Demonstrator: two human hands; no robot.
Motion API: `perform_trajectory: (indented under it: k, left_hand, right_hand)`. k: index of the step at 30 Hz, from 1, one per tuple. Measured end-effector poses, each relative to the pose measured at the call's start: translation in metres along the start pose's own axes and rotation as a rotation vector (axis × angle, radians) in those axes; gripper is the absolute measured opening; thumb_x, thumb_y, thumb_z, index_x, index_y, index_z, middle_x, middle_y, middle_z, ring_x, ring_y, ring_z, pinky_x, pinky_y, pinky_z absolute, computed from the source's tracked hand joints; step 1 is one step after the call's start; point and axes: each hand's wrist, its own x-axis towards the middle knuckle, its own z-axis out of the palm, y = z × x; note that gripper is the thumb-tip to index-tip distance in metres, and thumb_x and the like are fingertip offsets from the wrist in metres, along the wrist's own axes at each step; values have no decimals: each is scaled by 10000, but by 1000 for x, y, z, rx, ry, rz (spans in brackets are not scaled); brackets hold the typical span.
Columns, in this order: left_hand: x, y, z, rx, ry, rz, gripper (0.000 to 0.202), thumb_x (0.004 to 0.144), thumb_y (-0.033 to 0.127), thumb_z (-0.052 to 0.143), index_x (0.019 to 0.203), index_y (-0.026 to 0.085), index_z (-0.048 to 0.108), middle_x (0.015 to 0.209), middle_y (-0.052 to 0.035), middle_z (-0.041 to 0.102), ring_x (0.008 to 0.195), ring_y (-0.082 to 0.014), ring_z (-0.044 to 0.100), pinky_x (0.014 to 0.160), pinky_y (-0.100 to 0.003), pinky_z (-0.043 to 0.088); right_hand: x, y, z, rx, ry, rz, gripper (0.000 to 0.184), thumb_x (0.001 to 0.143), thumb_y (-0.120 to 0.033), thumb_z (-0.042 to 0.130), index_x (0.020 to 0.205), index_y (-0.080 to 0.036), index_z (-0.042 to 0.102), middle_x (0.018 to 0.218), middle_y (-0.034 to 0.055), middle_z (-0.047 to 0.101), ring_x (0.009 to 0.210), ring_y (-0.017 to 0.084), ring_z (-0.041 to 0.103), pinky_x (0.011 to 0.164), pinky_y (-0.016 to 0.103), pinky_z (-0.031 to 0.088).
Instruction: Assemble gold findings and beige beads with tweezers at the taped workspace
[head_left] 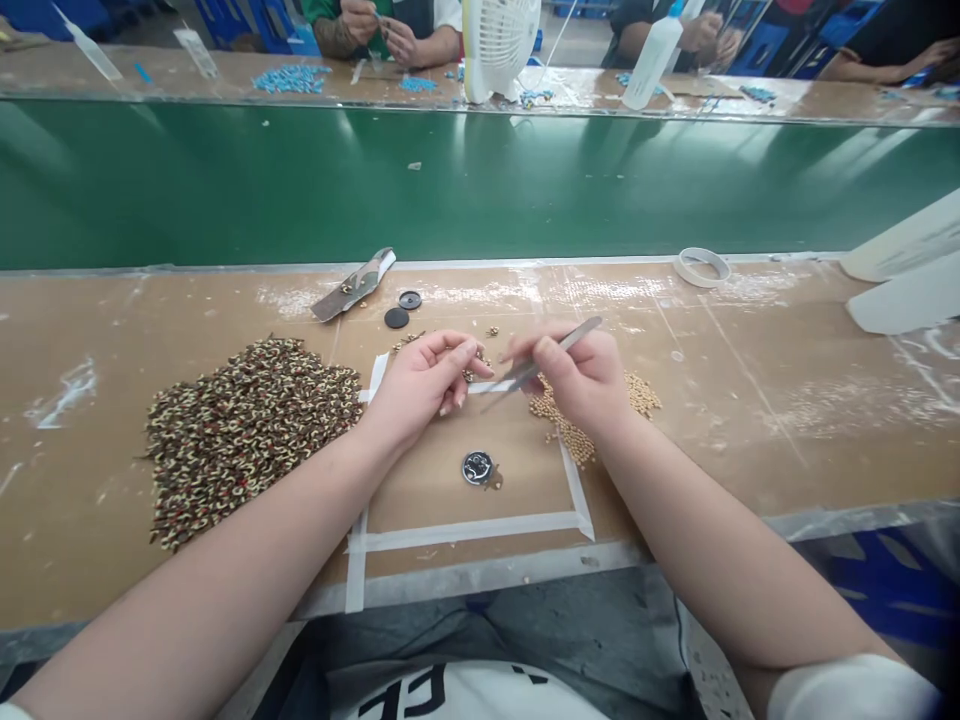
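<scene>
My left hand (424,382) rests on the brown table, its fingers pinched on a tiny part near a few loose small pieces (475,366). My right hand (577,378) grips metal tweezers (551,352), their tips pointing left toward the left fingertips. Under and behind the right hand lies a pile of small tan beads (643,393). To the left spreads a large heap of small brown, cream and red parts (244,428). A white tape rectangle (469,528) marks the work area, with a round dark disc (477,467) inside it.
Two black discs (403,309) and a flat metal tool (352,286) lie behind the hands. A tape roll (702,266) sits far right, white sheets (904,275) beyond. A green conveyor belt (480,185) runs across. Other people work at the far table beside a white fan (499,45) and a bottle (652,60).
</scene>
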Motion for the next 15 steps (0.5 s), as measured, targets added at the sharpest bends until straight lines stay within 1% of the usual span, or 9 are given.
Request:
perform_trajectory:
  k: [2,3,5,7,9,10,11,13,15]
  left_hand:
    - [1,-1,0,4,-17,-2,296,919,444,736,1023,181,648,937,-53,768,465,-48,508,401,-179,347]
    - [1,-2,0,13,-35,-1,295,918,435,737,1040,185,639,965,-63,777,469,-52,519,404,-183,354]
    - [1,-3,0,43,-74,5,292,923,423,732,1061,189,624,1018,-84,788,482,-61,541,414,-189,371]
    - [0,-4,0,71,-91,17,285,930,423,722,1050,187,614,1060,-100,790,498,-65,558,421,-193,386]
    - [0,-4,0,77,-84,34,277,931,419,721,1021,181,609,1085,-112,787,513,-66,562,423,-195,390]
    - [0,-4,1,74,-80,43,271,928,412,723,1005,177,612,1092,-116,784,518,-64,560,424,-195,390]
    - [0,-4,1,69,-79,53,261,923,400,729,988,173,619,1094,-118,783,523,-62,555,427,-196,391]
    - [0,-4,1,60,-88,70,239,903,373,750,959,165,647,1052,-112,783,526,-60,541,435,-197,391]
    - [0,-4,0,58,-100,68,221,881,353,769,946,163,678,972,-98,780,520,-63,530,438,-199,389]
  right_hand:
    - [2,-8,-5,14,74,-21,342,996,-516,653,964,-202,783,735,4,709,577,107,653,538,256,550]
    - [2,-15,-7,16,115,-12,317,986,-504,675,993,-208,788,772,11,731,617,121,687,580,272,588]
    - [-4,-34,-9,8,185,27,240,981,-436,706,1040,-220,792,822,20,758,691,145,737,645,296,637]
    - [-19,-54,-8,-28,215,64,165,949,-347,764,1064,-233,795,826,17,768,703,154,751,652,298,650]
    - [-47,-69,-6,-46,184,81,141,929,-276,788,1064,-237,798,825,21,774,659,154,735,600,297,632]
    - [-65,-73,-5,-71,157,98,147,919,-243,796,1066,-238,799,834,27,779,666,160,733,594,302,622]
    - [-85,-75,-3,-91,117,81,158,913,-222,799,1070,-237,797,828,32,779,686,170,734,605,312,613]
    - [-126,-73,2,-124,52,31,177,910,-219,800,1086,-222,786,789,38,764,685,183,715,626,336,590]
    - [-165,-66,8,-188,15,29,215,921,-224,787,1133,-195,760,817,65,757,708,196,709,636,345,573]
